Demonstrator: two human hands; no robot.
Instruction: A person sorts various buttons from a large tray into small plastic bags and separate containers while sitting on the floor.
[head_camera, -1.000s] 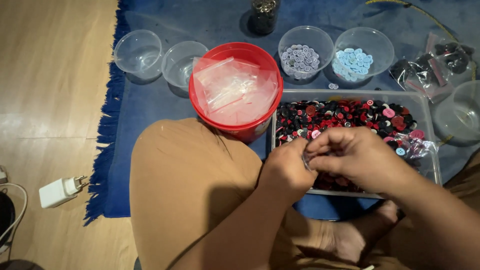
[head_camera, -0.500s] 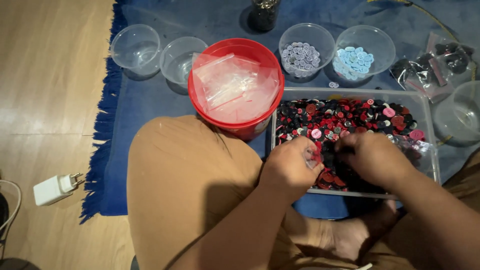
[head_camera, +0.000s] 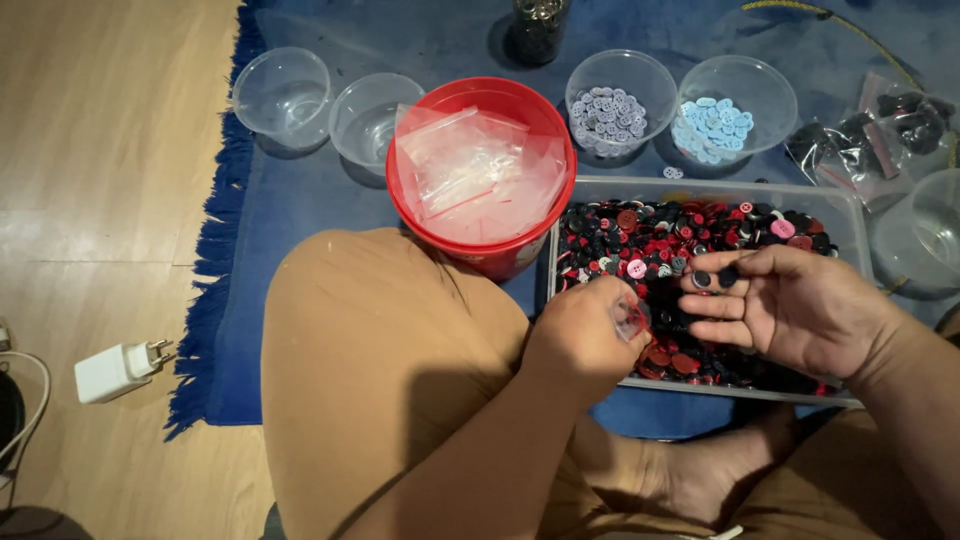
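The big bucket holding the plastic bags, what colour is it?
Red. The bucket shows clearly in the head view.

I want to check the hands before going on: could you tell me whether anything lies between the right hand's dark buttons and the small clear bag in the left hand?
Nothing visible does. The right hand holds two dark buttons on its fingertips, and the left hand pinches the small clear bag just beside them, over the tray, with only open air between.

Home floor, used as a craft or sorting spot. Landmark: fringed dark blue rug (head_camera: 300, 215) laid on pale wood-plank flooring (head_camera: 100, 150), person seated on it barefoot with legs folded. On the rug, a clear rectangular plastic tray of red and black buttons (head_camera: 700, 235); left of the rug, on the planks, a white plug-in charger (head_camera: 118, 368).
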